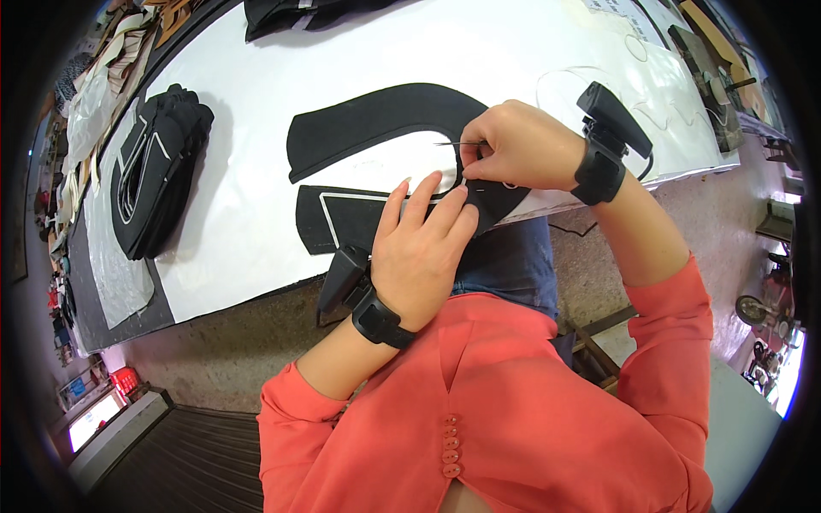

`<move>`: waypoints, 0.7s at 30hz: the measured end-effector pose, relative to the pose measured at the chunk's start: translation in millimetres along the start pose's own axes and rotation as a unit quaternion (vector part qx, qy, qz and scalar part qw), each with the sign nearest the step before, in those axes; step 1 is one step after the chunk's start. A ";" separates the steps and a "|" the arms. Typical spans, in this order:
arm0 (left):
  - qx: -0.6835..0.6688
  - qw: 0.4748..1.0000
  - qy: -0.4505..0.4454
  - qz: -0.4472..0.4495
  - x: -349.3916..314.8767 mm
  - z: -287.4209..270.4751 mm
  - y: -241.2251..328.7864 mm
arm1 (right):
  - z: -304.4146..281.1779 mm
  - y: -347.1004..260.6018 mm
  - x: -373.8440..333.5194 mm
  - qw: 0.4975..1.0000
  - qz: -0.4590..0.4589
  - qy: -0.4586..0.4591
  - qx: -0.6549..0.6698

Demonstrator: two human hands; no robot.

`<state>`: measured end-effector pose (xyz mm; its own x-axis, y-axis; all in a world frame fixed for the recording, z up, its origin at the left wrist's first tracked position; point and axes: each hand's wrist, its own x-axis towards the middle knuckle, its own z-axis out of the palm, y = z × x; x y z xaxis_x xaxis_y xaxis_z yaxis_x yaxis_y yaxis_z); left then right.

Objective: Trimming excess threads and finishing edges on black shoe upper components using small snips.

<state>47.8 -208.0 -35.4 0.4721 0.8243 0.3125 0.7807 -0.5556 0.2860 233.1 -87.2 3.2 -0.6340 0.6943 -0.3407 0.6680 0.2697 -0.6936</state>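
Operator: State the position of the workpiece.
Technician: The U-shaped black fabric piece (385, 111) lies flat on the white tabletop (235, 231), directly in front of the person. Its open end points to the left; its bend is on the right, at the near edge of the table. A narrow white strip (351, 196) runs along the inner edge of the lower arm and turns down at an angle near the left end.

Operator: State the condition of the left hand.
Technician: The left hand (419, 239) is palm down and unclenched. Its fingers are extended across the lower arm of the piece, fingertips at the inner edge. Whether anything is under the palm cannot be told.

Operator: And the right hand?
Technician: The right hand (530, 145) is closed in a pinch, thumb against forefinger, over the bend. It grips a thin pointed tool (446, 144), whose tip projects to the left across the gap between the two arms. The exact type of tool is too small to tell.

Operator: List adjacent items.
Technician: A stack of black fabric pieces (175, 179) with white strips rests at the left, well apart from the workpiece. A black bundle (278, 19) lies at the far side.
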 end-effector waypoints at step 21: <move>-0.028 0.999 -0.007 0.038 -9.4 -10.8 -15.5 | 22.7 3.6 -5.0 0.999 -0.024 0.043 0.000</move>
<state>26.7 -208.3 -33.0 0.5344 0.7811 0.3228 0.7191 -0.6209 0.3120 229.8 -104.9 -12.0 -0.6288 0.7358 -0.2513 0.6378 0.3032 -0.7081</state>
